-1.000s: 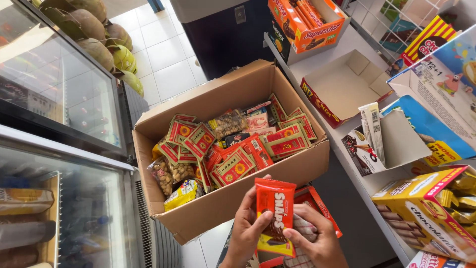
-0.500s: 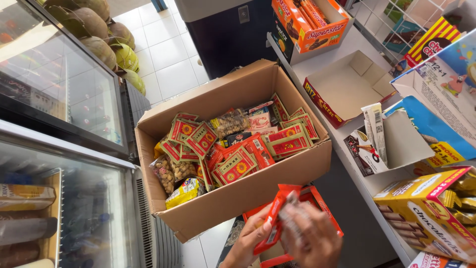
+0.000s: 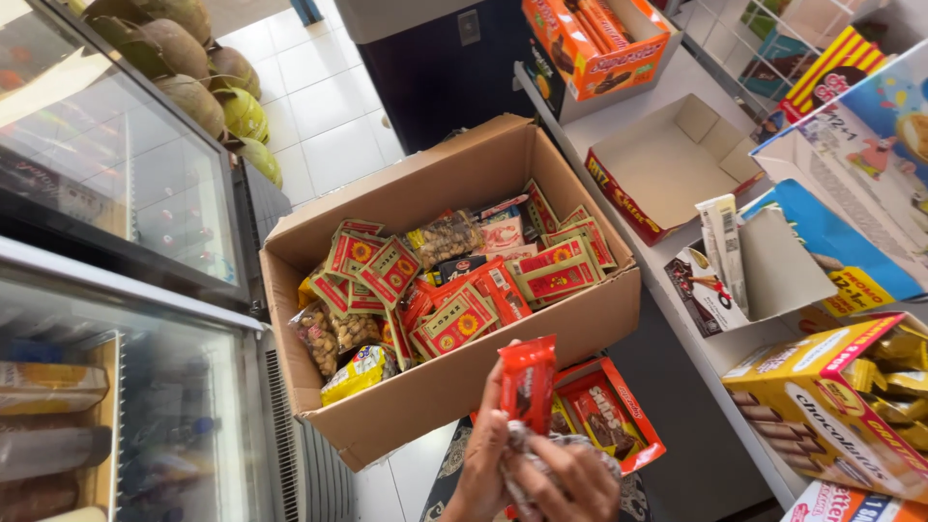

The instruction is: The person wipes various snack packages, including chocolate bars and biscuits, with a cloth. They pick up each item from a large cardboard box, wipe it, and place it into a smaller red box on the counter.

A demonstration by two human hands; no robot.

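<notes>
Left hand (image 3: 486,454) grips a red snack packet (image 3: 528,381); right hand (image 3: 570,478) seemingly clutches crumpled wrappers (image 3: 527,452); cardboard box (image 3: 454,387) just behind.

Both wrists and the right hand (image 3: 565,483) run off the bottom edge, blurred.

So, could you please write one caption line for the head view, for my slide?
Two hands, left and right, hold a red snack packet in front of a cardboard box full of snack packs.
</notes>
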